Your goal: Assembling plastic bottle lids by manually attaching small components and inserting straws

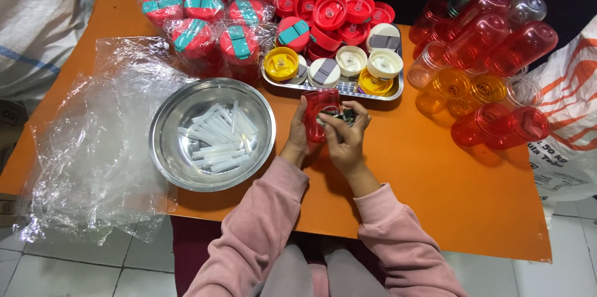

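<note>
While the left hand [298, 138] wraps around a red translucent cup [320, 121] and keeps it tipped over the orange table [448, 191], the right hand [345, 141] closes its fingertips on a small dark-green part [344, 116] at the cup's mouth; I cannot tell exactly what the part is. Both grips are closed and full, one on the cup, one on the little piece. To my eye the work goes best with the cup braced steady and low over the table, so the small part seats squarely and cannot drop out of reach.

Just beyond the hands sits a metal tray [392, 93] of lids [329, 11], red, yellow and cream. To the left stands a steel bowl [168, 148] holding white plastic straws [217, 138], beside loose clear plastic wrap [87, 148]. Wrapped red lids with teal flaps [196, 36] lie at the far edge, and a heap of red and amber cups [491, 48] lies at the right.
</note>
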